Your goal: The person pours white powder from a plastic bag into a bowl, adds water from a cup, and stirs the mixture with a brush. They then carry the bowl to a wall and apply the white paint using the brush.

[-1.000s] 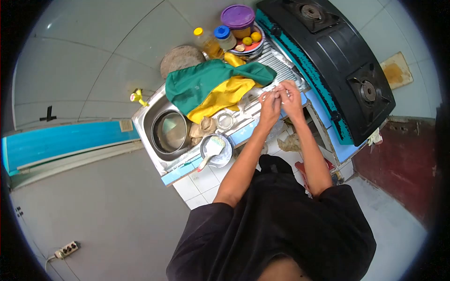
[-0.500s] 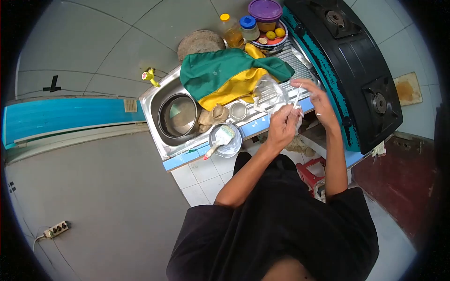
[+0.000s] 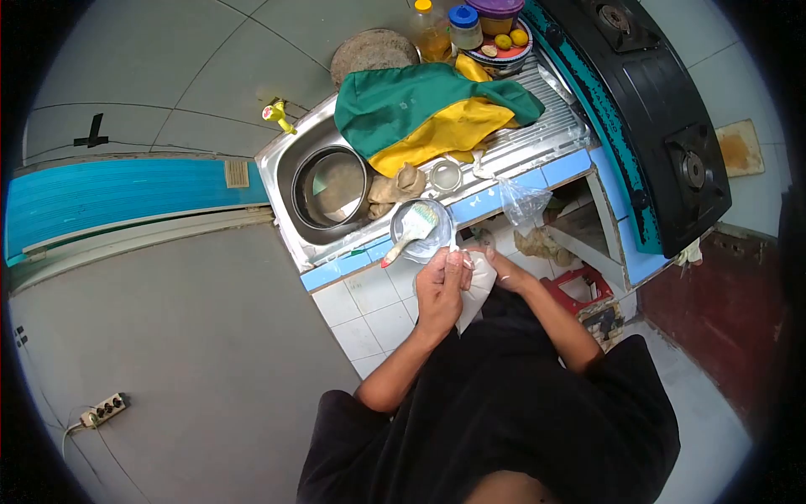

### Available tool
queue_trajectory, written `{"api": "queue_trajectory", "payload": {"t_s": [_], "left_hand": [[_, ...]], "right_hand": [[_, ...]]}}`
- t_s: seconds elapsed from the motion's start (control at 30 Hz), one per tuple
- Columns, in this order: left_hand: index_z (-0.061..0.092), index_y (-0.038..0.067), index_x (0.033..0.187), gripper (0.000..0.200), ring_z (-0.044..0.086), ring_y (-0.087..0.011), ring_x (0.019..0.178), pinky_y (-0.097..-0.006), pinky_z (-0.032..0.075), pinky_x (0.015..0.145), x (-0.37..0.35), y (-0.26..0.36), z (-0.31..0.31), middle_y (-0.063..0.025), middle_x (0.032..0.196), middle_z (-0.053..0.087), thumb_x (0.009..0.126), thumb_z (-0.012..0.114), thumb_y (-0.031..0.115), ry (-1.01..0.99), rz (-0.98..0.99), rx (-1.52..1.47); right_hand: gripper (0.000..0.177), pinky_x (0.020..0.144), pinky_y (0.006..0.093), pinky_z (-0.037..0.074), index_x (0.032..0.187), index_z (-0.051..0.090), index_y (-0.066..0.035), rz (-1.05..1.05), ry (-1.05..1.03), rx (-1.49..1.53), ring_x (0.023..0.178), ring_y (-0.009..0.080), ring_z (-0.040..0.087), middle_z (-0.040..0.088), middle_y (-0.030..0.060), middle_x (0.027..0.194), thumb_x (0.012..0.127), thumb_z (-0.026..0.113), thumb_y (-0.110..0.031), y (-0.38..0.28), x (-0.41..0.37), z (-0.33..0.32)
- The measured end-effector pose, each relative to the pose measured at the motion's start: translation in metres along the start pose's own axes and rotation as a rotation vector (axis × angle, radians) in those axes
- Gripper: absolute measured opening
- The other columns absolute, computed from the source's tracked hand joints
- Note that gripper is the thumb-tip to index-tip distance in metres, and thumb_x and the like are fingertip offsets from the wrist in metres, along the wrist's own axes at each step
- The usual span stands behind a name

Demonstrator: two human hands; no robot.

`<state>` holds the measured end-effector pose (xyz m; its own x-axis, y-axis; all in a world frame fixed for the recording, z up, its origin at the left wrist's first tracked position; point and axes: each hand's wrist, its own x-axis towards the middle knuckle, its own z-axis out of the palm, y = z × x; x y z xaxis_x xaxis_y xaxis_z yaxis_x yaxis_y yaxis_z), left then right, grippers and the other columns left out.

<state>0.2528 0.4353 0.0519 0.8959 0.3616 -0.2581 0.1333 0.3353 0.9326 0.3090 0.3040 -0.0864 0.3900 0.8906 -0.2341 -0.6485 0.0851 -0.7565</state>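
In open room off the counter's point(image 3: 340, 273) front edge, near the bowl point(image 3: 442, 242), the left hand point(image 3: 441, 294) pinches a white bag point(image 3: 478, 292) whose side the right hand point(image 3: 506, 273) touches, openness unclear.

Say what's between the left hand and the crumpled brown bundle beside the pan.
In the head view, a bowl with a paintbrush resting on it lies between the left hand and the brown bundle.

white bag point(image 3: 478, 288) partly behind left fingers point(image 3: 454, 264); contents hard to tell
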Motion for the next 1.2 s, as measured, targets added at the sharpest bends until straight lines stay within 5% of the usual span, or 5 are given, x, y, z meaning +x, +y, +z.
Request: {"api": "queue_trajectory", "payload": {"t_s": [0.17,0.37,0.6,0.8,1.2], "left_hand": [[0.053,0.002,0.083,0.030,0.034,-0.0055,0.055,-0.0227,0.031,0.052,-0.011,-0.025,-0.030,0.0032,0.061,0.039,0.102,0.043,0.023,0.074,-0.083,-0.065],[0.053,0.003,0.083,0.032,0.033,-0.0062,0.056,-0.0234,0.032,0.054,-0.008,-0.074,-0.059,0.0040,0.061,0.036,0.102,0.044,0.028,0.129,-0.262,-0.058],[0.057,0.000,0.088,0.035,0.039,-0.0088,0.057,-0.0233,0.035,0.054,0.023,-0.123,-0.087,0.0034,0.062,0.039,0.100,0.048,0.032,0.141,-0.473,-0.057],[0.060,-0.001,0.091,0.035,0.042,-0.0097,0.055,-0.0244,0.037,0.052,0.043,-0.130,-0.094,0.0025,0.061,0.042,0.100,0.046,0.030,0.097,-0.574,0.000],[0.059,-0.002,0.094,0.030,0.045,-0.0122,0.058,-0.0260,0.040,0.054,0.061,-0.127,-0.099,0.0005,0.064,0.044,0.100,0.045,0.023,0.103,-0.724,-0.027]], "right_hand": [[0.062,0.097,0.0325,0.040,0.129,0.047,-0.005,0.120,0.136,0.397,0.105,0.0175,0.055,0.058,0.0073,0.112,0.096,0.034,-0.056,0.042,-0.009,0.050],[0.044,0.086,0.0347,0.047,0.105,0.057,-0.009,0.232,0.340,0.772,0.093,0.0190,0.060,0.063,0.0057,0.099,0.094,0.044,-0.050,0.092,-0.008,0.058],[0.043,0.083,0.0376,0.051,0.111,0.059,-0.013,0.338,0.548,0.875,0.090,0.0190,0.063,0.065,0.0050,0.102,0.092,0.048,-0.051,0.099,0.003,0.070],[0.050,0.084,0.0470,0.050,0.117,0.058,-0.016,0.405,0.560,0.905,0.096,0.0219,0.063,0.065,0.0049,0.107,0.090,0.047,-0.056,0.090,0.004,0.073],[0.053,0.080,0.0514,0.050,0.118,0.058,-0.016,0.410,0.496,0.932,0.091,0.0259,0.065,0.066,0.0056,0.104,0.091,0.041,-0.059,0.087,0.010,0.070]]}}
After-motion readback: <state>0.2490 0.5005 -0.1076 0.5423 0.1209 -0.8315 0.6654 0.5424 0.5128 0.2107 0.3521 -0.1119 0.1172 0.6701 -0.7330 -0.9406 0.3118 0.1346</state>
